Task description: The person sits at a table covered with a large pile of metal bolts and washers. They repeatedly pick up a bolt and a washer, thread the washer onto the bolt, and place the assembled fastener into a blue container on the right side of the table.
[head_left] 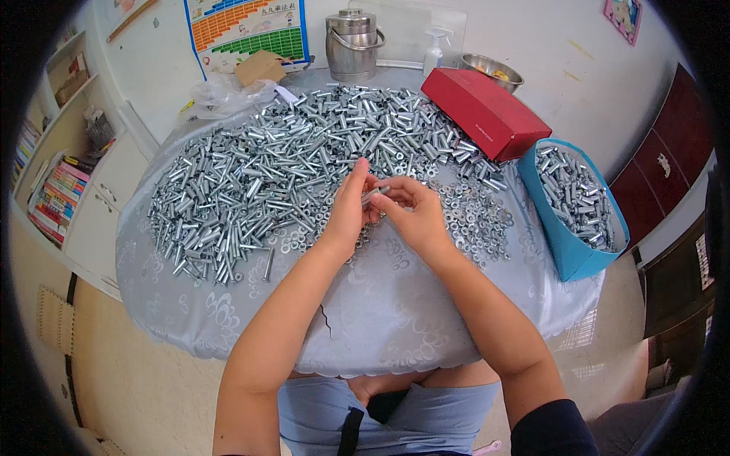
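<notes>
head view: one camera, so here's what we've got from above.
left hand (348, 207): fingers pinched in around the near end of a small metal sleeve (375, 195), right over the middle of the tabletop (395, 304).
right hand (414, 213): grip closed on the same sleeve from the other side, fingertips meeting the left ones. So both hands share it, held just above the cloth.
doing it well: we'd say keep the piece low over the tabletop so a dropped part lands among the loose washers (475, 220) and not off the near edge. Hold with one hand and let the other do the fiddly bit.
big pile (281, 159): silvery sleeves and bolts covering the far and left half of the tabletop.
blue bag (578, 258): hanging open at the right edge, partly filled with the same metal parts.
red box (487, 110): closed, at the far right, can't tell what's inside.
steel pot (352, 42): lid on, far edge.
steel bowl (492, 70): beside it, something yellowish inside.
</notes>
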`<act>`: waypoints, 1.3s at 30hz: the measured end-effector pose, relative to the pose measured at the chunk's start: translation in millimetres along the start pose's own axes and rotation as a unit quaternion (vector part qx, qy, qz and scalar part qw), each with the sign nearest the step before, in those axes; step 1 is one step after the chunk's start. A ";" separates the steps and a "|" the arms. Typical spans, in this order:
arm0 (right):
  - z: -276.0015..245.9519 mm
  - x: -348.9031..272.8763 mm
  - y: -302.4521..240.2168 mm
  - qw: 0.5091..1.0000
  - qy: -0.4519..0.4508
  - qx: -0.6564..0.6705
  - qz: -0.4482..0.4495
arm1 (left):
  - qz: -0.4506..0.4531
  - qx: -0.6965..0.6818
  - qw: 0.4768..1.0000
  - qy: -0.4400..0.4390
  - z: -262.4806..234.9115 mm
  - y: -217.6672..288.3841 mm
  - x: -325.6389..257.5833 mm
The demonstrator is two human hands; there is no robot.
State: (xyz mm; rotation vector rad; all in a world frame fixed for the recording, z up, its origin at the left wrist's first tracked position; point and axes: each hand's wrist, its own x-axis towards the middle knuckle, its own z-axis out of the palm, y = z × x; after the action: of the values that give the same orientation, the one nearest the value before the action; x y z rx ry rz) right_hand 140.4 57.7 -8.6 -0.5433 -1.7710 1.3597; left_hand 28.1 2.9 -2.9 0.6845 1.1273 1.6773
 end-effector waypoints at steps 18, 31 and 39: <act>-5.5 2.1 -10.6 0.984 0.013 0.135 0.117 | 0.021 0.175 0.984 -0.008 1.8 14.7 -8.0; -10.2 2.5 -16.3 0.993 -0.060 0.072 0.067 | -0.025 0.074 0.997 0.002 -4.5 22.9 -6.9; -24.4 -5.8 -15.2 0.895 -0.119 -0.384 -0.194 | -0.032 -0.039 0.997 0.064 -20.0 20.2 4.6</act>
State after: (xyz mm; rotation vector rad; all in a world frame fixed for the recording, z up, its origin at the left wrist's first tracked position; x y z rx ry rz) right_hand 165.6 62.6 5.6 -0.3972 -2.4547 0.4234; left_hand 1.5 -2.3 6.9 0.4921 1.1549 1.7200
